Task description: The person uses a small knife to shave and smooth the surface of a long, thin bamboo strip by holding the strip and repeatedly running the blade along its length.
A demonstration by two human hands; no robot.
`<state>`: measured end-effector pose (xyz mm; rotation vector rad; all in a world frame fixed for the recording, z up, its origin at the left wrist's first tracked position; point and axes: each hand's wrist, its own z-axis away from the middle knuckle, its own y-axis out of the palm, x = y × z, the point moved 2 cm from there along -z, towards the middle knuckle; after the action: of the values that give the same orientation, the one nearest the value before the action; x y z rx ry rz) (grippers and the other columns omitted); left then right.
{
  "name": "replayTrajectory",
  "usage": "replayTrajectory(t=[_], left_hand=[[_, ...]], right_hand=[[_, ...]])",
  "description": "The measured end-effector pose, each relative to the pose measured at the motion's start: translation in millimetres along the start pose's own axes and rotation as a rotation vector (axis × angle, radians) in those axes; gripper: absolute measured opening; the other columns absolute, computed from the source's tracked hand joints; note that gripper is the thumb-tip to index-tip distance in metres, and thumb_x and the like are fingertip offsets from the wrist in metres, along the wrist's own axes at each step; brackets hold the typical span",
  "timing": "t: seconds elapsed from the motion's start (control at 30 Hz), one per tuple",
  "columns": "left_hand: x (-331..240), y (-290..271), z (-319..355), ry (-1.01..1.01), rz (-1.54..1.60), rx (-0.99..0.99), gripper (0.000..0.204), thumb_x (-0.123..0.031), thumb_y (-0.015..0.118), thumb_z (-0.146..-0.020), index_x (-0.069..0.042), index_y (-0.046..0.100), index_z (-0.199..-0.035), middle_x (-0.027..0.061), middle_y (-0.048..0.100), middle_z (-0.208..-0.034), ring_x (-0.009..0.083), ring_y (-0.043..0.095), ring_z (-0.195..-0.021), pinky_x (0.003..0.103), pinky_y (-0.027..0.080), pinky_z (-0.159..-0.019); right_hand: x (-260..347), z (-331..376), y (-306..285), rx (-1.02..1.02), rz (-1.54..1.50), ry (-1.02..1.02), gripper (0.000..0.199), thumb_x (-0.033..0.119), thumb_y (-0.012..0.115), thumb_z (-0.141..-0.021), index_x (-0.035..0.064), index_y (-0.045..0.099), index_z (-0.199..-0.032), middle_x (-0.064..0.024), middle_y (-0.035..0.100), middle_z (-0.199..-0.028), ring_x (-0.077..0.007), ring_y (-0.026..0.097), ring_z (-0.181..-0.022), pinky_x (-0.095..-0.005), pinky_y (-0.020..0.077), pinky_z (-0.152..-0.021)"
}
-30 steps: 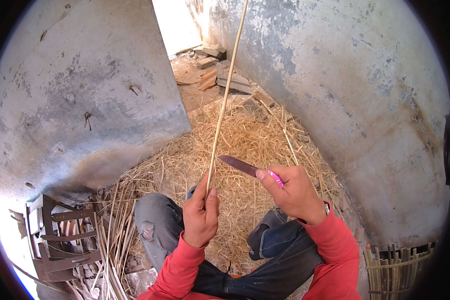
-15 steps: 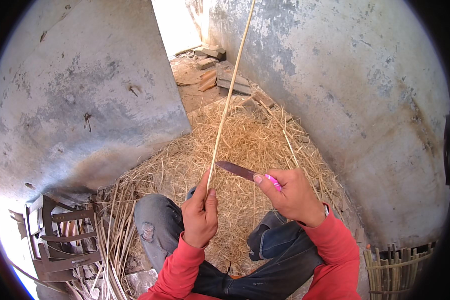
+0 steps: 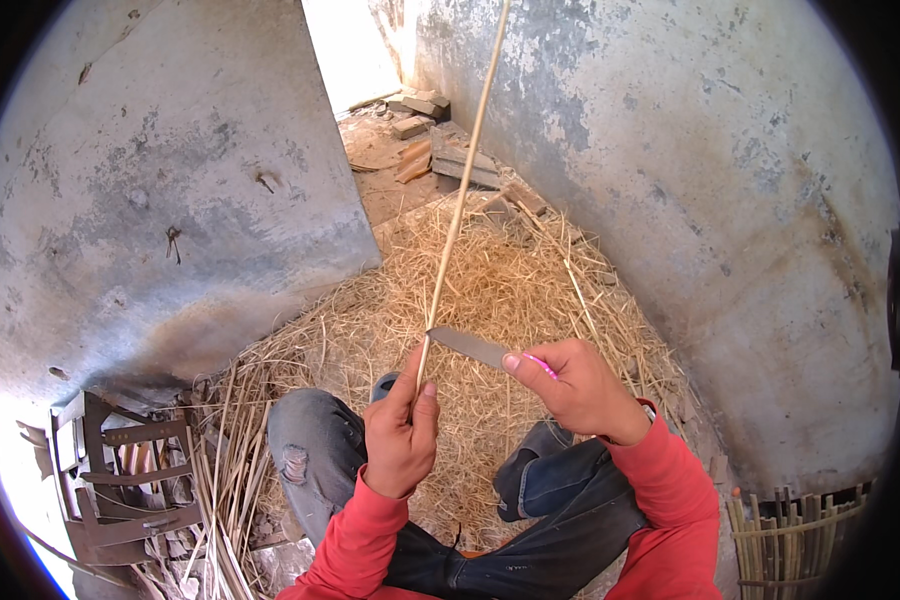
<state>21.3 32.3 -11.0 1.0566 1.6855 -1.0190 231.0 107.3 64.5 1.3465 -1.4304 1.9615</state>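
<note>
A long, thin, pale stick [image 3: 459, 210], stripped of bark, rises from my left hand [image 3: 400, 430] past the top of the picture. The fingers and thumb of that hand are closed round its lower end. My right hand [image 3: 580, 390] grips a knife [image 3: 470, 347] by its pink handle, thumb lying at the base of the blade. The tip of the blade touches the stick just above my left hand. Most of the handle is hidden inside my fist.
Pale shavings [image 3: 490, 275] cover the floor before my crossed legs. Long thin sticks [image 3: 225, 470] lie at the left beside a dark metal frame [image 3: 140, 475]. Bricks [image 3: 465, 165] are stacked by the doorway. Plastered walls [image 3: 690, 180] rise on both sides, and a stick basket [image 3: 795, 540] stands at lower right.
The knife blade has turned so that its flat now shows lighter, and my right hand has rolled slightly with it. My left hand and the stick have barely moved.
</note>
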Motion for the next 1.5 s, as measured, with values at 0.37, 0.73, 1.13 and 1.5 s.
replayTrajectory(t=[0.37, 0.73, 1.13, 1.5], left_hand=[[-8.0, 1.3, -2.2, 0.131, -0.188, -0.069, 0.051, 0.003, 0.060, -0.097, -0.005, 0.055, -0.147, 0.0051, 0.048, -0.062, 0.0090, 0.043, -0.053, 0.028, 0.039, -0.051], [5.4, 3.6, 0.1, 0.171, -0.169, -0.256, 0.038, 0.003, 0.060, -0.097, -0.002, 0.066, -0.134, 0.0034, 0.046, -0.061, 0.0071, 0.042, -0.053, 0.027, 0.037, -0.050], [-7.3, 52.7, 38.4, 0.030, 0.067, -0.108, 0.023, -0.012, 0.052, -0.107, 0.002, 0.069, -0.113, -0.0060, 0.049, -0.071, 0.0019, 0.039, -0.063, 0.022, 0.031, -0.056], [-7.6, 49.7, 41.2, -0.063, 0.155, -0.061, 0.022, -0.015, 0.052, -0.108, 0.000, 0.066, -0.116, -0.0075, 0.047, -0.067, 0.0003, 0.039, -0.058, 0.021, 0.029, -0.052]], right_hand=[[9.8, 3.4, -3.3, -0.118, 0.042, 0.032, 0.047, 0.033, 0.063, -0.101, -0.0008, 0.062, -0.068, -0.0110, 0.045, -0.051, -0.0190, 0.041, -0.047, -0.0390, 0.0354, -0.048], [12.4, 2.3, -1.0, -0.191, 0.080, -0.067, 0.044, 0.033, 0.064, -0.100, -0.0013, 0.061, -0.072, -0.0127, 0.046, -0.053, -0.0198, 0.044, -0.047, -0.0390, 0.0352, -0.048], [-11.1, -12.0, 40.3, -0.290, -0.743, -0.141, 0.019, -0.002, 0.068, -0.095, -0.0002, 0.049, -0.094, -0.0188, 0.070, -0.102, -0.0196, 0.073, -0.085, -0.0315, 0.0620, -0.076], [-7.7, -11.0, 30.6, -0.156, -0.811, -0.167, 0.024, -0.009, 0.055, -0.099, 0.0071, 0.038, -0.092, -0.0338, 0.065, -0.121, -0.0340, 0.073, -0.104, -0.0409, 0.0651, -0.084]])
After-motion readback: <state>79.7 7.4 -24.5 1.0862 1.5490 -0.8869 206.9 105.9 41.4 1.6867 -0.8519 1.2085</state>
